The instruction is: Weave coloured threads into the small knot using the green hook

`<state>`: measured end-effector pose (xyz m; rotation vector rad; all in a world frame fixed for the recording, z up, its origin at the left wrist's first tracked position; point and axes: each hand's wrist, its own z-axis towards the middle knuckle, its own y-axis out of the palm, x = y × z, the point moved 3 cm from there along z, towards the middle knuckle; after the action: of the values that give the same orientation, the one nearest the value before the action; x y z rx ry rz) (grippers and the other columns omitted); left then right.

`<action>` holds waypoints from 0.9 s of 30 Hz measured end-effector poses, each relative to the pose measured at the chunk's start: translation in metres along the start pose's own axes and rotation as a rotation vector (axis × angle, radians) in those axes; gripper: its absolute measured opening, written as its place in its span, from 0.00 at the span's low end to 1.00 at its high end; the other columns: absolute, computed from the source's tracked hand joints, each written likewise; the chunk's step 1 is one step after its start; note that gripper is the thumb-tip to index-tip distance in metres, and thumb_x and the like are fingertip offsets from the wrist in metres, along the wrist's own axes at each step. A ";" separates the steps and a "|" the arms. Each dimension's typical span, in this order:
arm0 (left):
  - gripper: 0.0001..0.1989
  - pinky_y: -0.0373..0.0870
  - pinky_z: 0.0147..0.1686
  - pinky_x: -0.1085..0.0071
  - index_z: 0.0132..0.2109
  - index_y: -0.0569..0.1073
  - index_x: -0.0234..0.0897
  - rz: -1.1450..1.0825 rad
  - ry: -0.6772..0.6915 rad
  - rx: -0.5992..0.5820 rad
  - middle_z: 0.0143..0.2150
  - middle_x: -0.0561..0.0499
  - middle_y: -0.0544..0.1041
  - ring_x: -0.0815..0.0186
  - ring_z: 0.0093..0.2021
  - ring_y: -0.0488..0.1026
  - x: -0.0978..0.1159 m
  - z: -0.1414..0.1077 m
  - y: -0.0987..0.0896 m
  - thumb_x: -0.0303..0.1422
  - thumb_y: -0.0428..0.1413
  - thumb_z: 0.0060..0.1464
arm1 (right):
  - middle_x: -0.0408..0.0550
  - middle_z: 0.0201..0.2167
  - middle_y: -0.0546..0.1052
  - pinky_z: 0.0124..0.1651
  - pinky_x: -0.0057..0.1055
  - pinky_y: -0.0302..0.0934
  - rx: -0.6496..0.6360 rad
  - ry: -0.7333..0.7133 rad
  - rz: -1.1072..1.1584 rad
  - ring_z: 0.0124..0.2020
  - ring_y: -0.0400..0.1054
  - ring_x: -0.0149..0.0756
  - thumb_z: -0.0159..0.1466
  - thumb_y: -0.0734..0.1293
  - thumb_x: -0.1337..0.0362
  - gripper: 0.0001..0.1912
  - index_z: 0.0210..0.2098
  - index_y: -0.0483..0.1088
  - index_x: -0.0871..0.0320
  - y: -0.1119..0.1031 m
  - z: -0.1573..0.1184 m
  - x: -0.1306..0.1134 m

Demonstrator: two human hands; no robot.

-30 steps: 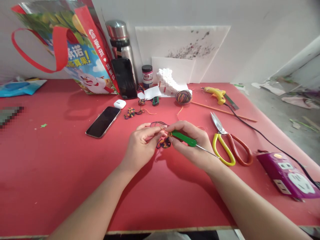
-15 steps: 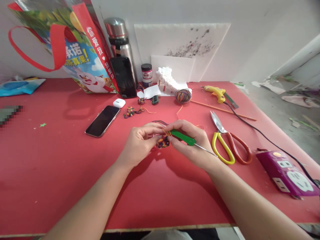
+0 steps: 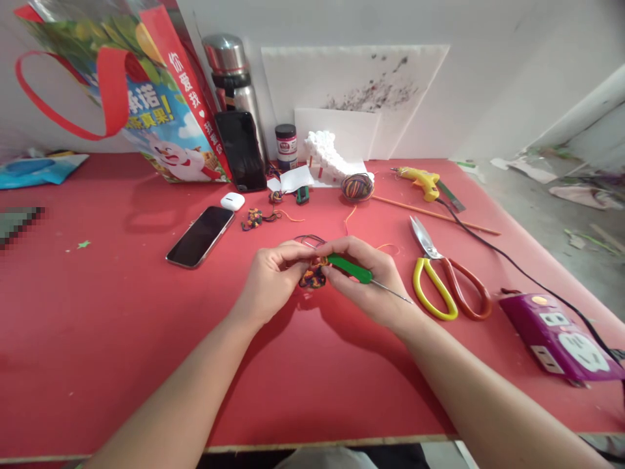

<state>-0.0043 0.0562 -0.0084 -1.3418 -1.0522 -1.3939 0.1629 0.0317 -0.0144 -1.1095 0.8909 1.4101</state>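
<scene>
A small multicoloured crocheted piece (image 3: 312, 279) is pinched between the thumb and fingers of my left hand (image 3: 273, 277). My right hand (image 3: 368, 277) grips a crochet hook with a green handle (image 3: 352, 268); its bare metal end points down and right over the palm. The hook's other end meets the piece near my left fingertips, partly hidden by fingers. Loose dark yarn loops lie just behind both hands. Behind them rests a ball of multicoloured yarn (image 3: 357, 187), with an orange strand running toward the hands.
Scissors (image 3: 437, 270), a purple power strip (image 3: 561, 335) and a yellow glue gun (image 3: 420, 181) with its cord lie right. A phone (image 3: 200, 236), white earphone case (image 3: 233, 201) and small crocheted piece (image 3: 254, 219) are left. A bag (image 3: 170, 130) and steel flask (image 3: 239, 85) stand behind.
My right hand and the green hook have shifted slightly left, toward my left hand. The crocheted piece has moved a little left and shows more of its surface.
</scene>
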 end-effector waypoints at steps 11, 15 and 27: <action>0.03 0.70 0.25 0.73 0.34 0.88 0.37 -0.060 -0.115 0.022 0.30 0.53 0.74 0.72 0.24 0.70 -0.006 0.002 0.000 0.29 0.68 0.50 | 0.46 0.40 0.85 0.45 0.34 0.77 -0.012 0.010 0.028 0.39 0.81 0.35 0.65 0.71 0.68 0.08 0.44 0.78 0.54 0.003 0.000 -0.002; 0.08 0.71 0.20 0.72 0.40 0.88 0.39 -0.002 -0.098 -0.088 0.32 0.54 0.70 0.72 0.21 0.72 -0.006 0.000 0.002 0.30 0.64 0.54 | 0.44 0.36 0.84 0.42 0.34 0.76 -0.012 0.013 0.016 0.36 0.80 0.35 0.65 0.71 0.68 0.08 0.43 0.77 0.53 0.003 0.001 -0.002; 0.09 0.59 0.24 0.77 0.38 0.88 0.35 -0.476 -0.397 0.085 0.25 0.53 0.77 0.76 0.23 0.62 -0.021 0.005 0.005 0.24 0.69 0.47 | 0.45 0.37 0.84 0.44 0.35 0.76 0.031 -0.008 -0.019 0.36 0.80 0.35 0.65 0.70 0.68 0.06 0.42 0.75 0.55 0.004 0.000 0.002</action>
<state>0.0017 0.0605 -0.0296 -1.3927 -1.7661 -1.4222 0.1585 0.0317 -0.0168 -1.0851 0.8914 1.3801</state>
